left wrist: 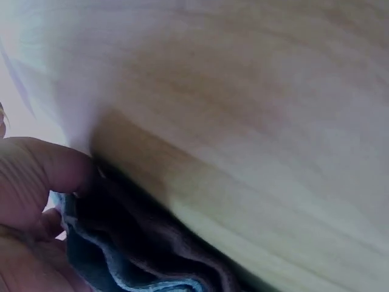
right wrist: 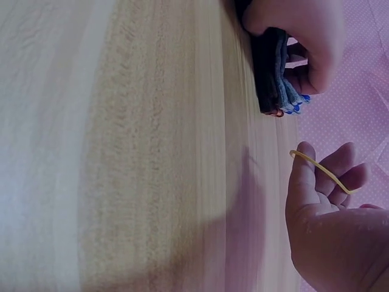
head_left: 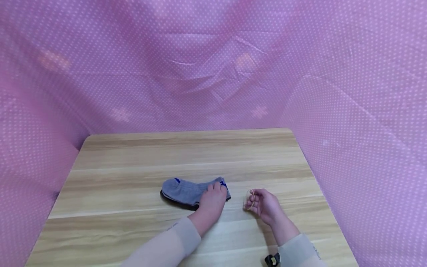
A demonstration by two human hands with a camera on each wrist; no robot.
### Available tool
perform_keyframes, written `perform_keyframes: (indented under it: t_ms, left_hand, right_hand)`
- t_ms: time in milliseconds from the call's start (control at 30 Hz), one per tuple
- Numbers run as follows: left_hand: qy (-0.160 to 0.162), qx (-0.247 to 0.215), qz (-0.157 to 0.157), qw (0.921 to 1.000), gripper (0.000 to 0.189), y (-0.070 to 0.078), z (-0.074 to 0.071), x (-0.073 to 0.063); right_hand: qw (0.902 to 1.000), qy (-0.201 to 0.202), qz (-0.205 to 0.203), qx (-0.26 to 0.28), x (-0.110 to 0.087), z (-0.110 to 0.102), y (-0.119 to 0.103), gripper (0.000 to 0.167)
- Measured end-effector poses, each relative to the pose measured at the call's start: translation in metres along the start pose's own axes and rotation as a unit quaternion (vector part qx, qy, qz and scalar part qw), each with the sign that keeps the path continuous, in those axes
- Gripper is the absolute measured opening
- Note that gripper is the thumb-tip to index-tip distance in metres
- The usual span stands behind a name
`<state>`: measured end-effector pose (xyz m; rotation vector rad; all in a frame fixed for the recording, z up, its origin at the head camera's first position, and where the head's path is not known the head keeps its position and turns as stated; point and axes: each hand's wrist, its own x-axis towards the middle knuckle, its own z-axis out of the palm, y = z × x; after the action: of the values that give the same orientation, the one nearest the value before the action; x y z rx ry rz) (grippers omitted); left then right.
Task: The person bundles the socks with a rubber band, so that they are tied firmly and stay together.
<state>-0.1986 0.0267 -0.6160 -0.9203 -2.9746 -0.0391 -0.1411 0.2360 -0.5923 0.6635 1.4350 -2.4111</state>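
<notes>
A stack of socks [head_left: 186, 192], grey on top with a dark one beneath, lies on the wooden table with its toes to the left. My left hand [head_left: 213, 200] grips the stack near the cuff end, fingers over the grey sock. In the left wrist view, the thumb [left wrist: 67, 167] presses on the dark sock [left wrist: 152, 231]. To the right of the socks, above the table, my right hand [head_left: 268, 207] holds a thin yellow rubber band [head_left: 253, 200] at its fingertips. The right wrist view shows the rubber band [right wrist: 325, 171] spanning from the thumb to the fingers.
The wooden table [head_left: 133, 155] has pink dotted cloth [head_left: 207, 74] hanging behind it and along both sides. A small black object [head_left: 272, 260] sits at the right sleeve's cuff, near the bottom of the head view.
</notes>
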Motion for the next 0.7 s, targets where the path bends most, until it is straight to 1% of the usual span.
perform_keyframes:
  t_ms: [100, 200, 367, 467, 567, 633, 700]
  left_hand:
    - [-0.016, -0.003, 0.014, 0.9998, 0.016, -0.006, 0.000, 0.001]
    - [-0.024, -0.006, 0.031, 0.9992, 0.020, -0.015, 0.000, 0.000]
    - [-0.016, -0.006, 0.060, 0.9980, 0.020, -0.029, 0.000, 0.002]
    - [-0.019, -0.009, 0.075, 0.9970, 0.021, -0.034, 0.002, 0.003]
    - [-0.023, -0.019, 0.080, 0.9964, 0.022, -0.039, 0.003, 0.003]
    - [-0.018, -0.022, 0.080, 0.9964, 0.021, -0.040, 0.004, 0.003]
    - [-0.010, -0.022, 0.079, 0.9966, 0.020, -0.042, 0.004, 0.004]
  right_hand:
    - [1.0000, -0.005, -0.003, 0.008, 0.001, 0.002, 0.001, 0.027]
    - [0.9998, -0.013, -0.004, 0.013, 0.003, 0.003, 0.001, 0.029]
    - [0.9994, -0.032, -0.001, 0.016, 0.005, 0.004, 0.001, 0.033]
    - [0.9980, -0.057, 0.007, 0.023, 0.007, 0.004, 0.001, 0.035]
    - [0.9958, -0.085, 0.013, 0.031, 0.011, 0.003, 0.001, 0.035]
    - [0.9939, -0.105, 0.014, 0.029, 0.012, 0.003, 0.002, 0.036]
    - [0.9900, -0.138, 0.015, 0.023, 0.013, 0.003, 0.004, 0.036]
